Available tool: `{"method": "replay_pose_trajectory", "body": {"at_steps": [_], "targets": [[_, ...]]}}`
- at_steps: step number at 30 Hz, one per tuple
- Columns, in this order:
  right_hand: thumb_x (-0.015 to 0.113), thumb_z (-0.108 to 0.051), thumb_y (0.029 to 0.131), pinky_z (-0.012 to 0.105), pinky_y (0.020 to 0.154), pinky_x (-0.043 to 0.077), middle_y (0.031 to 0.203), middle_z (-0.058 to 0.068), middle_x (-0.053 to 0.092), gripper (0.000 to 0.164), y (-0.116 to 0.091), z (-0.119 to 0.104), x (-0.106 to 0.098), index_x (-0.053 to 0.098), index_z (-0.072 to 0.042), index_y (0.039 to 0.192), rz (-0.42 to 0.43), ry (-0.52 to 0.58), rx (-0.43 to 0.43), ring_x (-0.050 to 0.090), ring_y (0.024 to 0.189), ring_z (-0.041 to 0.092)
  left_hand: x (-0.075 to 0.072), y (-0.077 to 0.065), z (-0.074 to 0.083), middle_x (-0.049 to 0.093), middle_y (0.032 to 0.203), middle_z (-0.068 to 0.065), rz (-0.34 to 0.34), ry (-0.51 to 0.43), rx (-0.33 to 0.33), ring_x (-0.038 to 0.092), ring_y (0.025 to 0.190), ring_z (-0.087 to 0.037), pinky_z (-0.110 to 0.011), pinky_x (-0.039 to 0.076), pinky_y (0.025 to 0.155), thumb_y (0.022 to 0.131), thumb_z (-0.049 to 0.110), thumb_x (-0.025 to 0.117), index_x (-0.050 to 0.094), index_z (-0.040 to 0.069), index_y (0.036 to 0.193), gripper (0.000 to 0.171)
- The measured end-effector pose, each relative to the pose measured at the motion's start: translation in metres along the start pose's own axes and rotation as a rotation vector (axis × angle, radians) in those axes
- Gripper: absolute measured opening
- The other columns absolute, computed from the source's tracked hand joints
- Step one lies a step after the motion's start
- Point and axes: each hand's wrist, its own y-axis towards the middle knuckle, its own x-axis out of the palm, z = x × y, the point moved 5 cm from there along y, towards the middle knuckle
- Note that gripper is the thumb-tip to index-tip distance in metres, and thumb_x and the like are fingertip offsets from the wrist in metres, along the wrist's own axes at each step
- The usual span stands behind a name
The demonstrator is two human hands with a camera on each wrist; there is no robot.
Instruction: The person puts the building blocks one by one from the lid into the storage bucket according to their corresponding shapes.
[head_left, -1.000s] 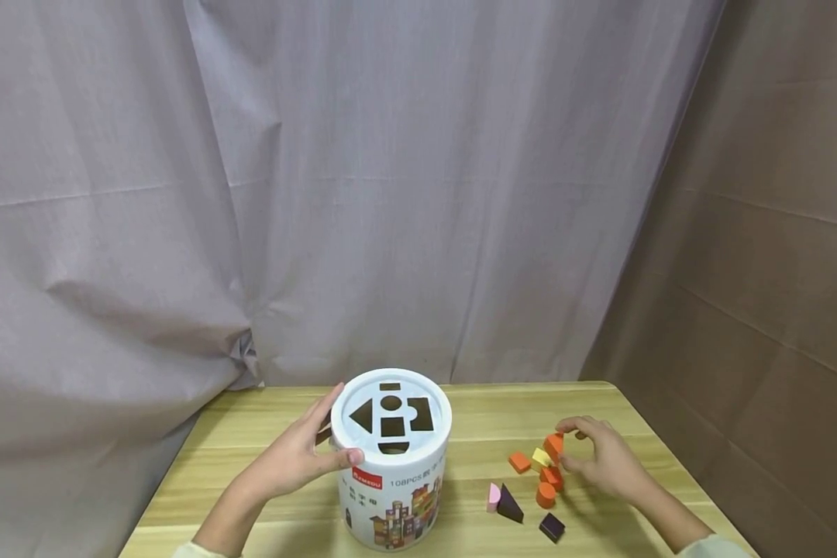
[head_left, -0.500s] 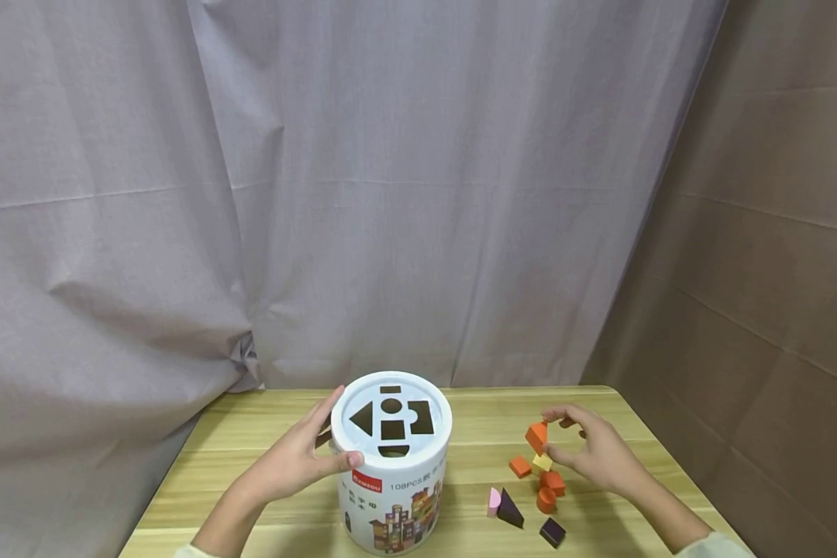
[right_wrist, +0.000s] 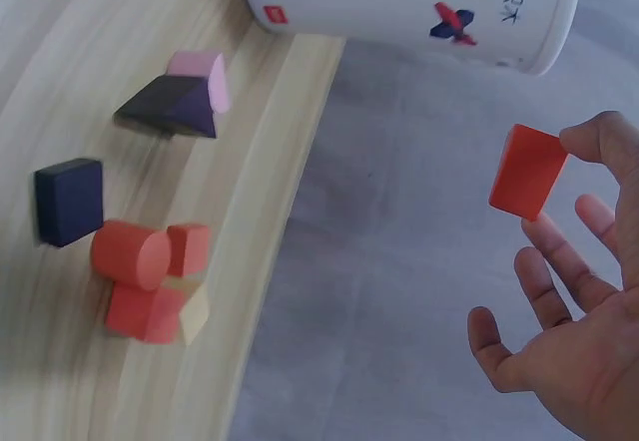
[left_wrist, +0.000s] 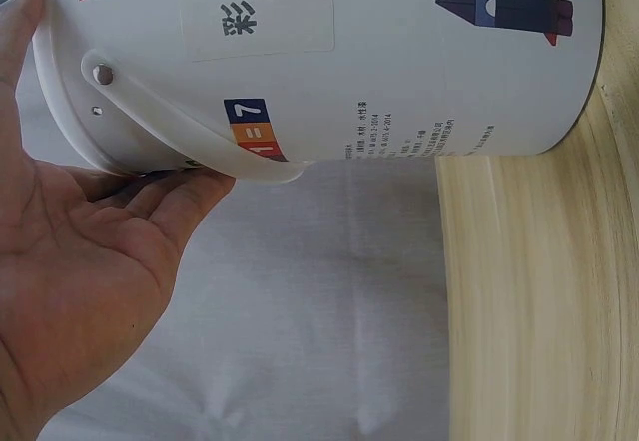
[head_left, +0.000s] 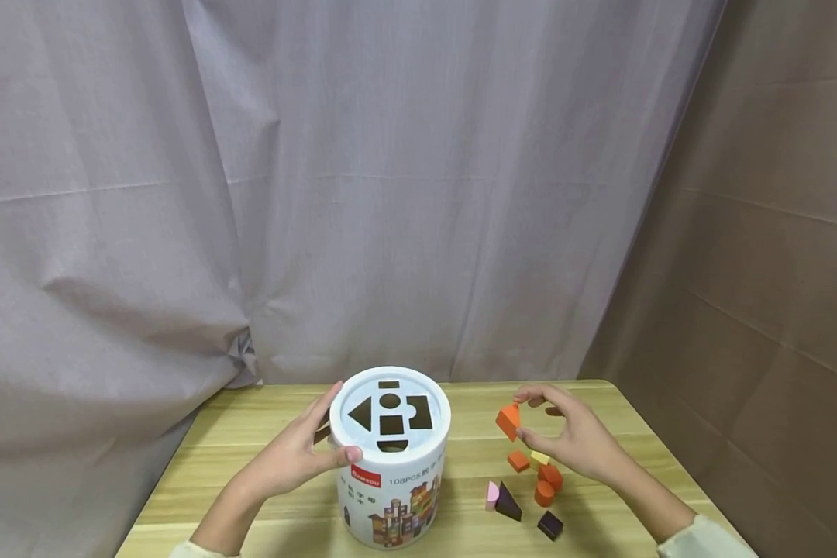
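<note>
A white toy-block bucket [head_left: 390, 496] stands upright, its lid [head_left: 370, 443] cut with several shaped holes. My left hand [head_left: 294, 459] grips its upper left side, thumb at the front rim and fingers reaching round the back. In the left wrist view, those fingers lie by the bucket's white handle [left_wrist: 190, 142], partly hidden. To the bucket's right, my right hand [head_left: 575, 434] pinches an orange wedge-shaped block [head_left: 508, 421] between thumb and fingertips, raised off the table. The right wrist view shows a flat rectangular face of that orange block [right_wrist: 529, 172]; the other fingers are loosely bent.
Below my right hand lie a small orange block [head_left: 518, 461], a yellow block [head_left: 540, 459], another orange block [head_left: 552, 477] and an orange cylinder [head_left: 545, 494]. Nearer are a pink block [head_left: 492, 496], a dark triangular block [head_left: 508, 502] and a dark rectangular block [head_left: 550, 525]. Grey curtain [head_left: 390, 194] hangs behind.
My right hand has lifted the orange wedge-shaped block from beside the other blocks and carried it left, closer to the bucket. The left hand and the bucket stay in place.
</note>
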Motion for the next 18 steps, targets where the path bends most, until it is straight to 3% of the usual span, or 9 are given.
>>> {"method": "replay_pose_trajectory", "body": {"at_steps": [6, 18], "targets": [[0.094, -0.012, 0.088, 0.035, 0.097, 0.065, 0.129, -0.004, 0.078, 0.051, 0.005, -0.015, 0.001, 0.072, -0.024, 0.132, 0.016, 0.045, -0.046, 0.066, 0.114, 0.004, 0.000, 0.000, 0.000, 0.024, 0.182, -0.025, -0.001, 0.007, -0.019, 0.030, 0.165, -0.054, -0.077, 0.032, 0.129, 0.091, 0.045, 0.092, 0.016, 0.013, 0.179, 0.120], [0.095, -0.019, 0.090, 0.038, 0.102, 0.065, 0.131, -0.010, 0.076, 0.052, 0.016, -0.035, 0.002, 0.071, -0.024, 0.135, 0.006, 0.136, -0.036, 0.067, 0.118, 0.009, 0.001, -0.002, 0.003, 0.025, 0.182, -0.023, 0.001, 0.006, -0.021, 0.030, 0.165, -0.053, -0.077, 0.033, 0.129, 0.092, 0.046, 0.091, 0.016, 0.014, 0.179, 0.120]]}}
